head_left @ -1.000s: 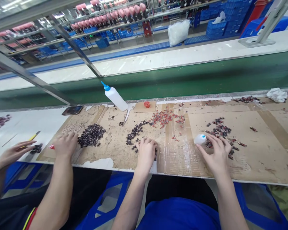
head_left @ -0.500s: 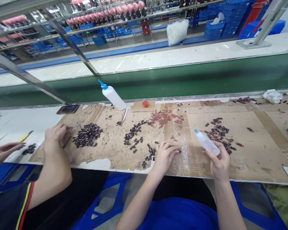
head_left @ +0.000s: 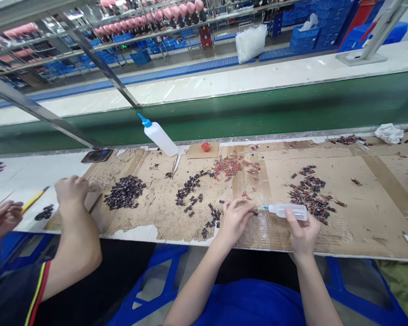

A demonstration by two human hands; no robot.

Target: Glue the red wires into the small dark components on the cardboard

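Observation:
My right hand (head_left: pixel 304 231) is wrapped round a small clear squeeze bottle (head_left: pixel 289 211), tipped nearly level with its thin blue nozzle toward the left. In front of that nozzle, my left hand (head_left: pixel 234 220) pinches a small dark part (head_left: pixel 255 213) close above the cardboard (head_left: pixel 268 170). Loose black parts (head_left: pixel 211 222) lie beside the left wrist. Beyond it spreads a heap of small red parts (head_left: pixel 228 166). To the right of the bottle is a pile of mixed black-and-red pieces (head_left: pixel 311 194).
A larger white bottle (head_left: pixel 160 138) with a blue nozzle leans at the back, near a small red cap (head_left: pixel 206 146). On the left, a co-worker's arm (head_left: pixel 76 240) reaches over the table beside a black pile (head_left: pixel 125 192). A phone (head_left: pixel 97 155) and a yellow knife (head_left: pixel 35 201) lie there.
My right hand has tilted the squeeze bottle down and moved its nozzle left, close to the part in my left hand. My left hand has barely moved. The co-worker's hands have shifted.

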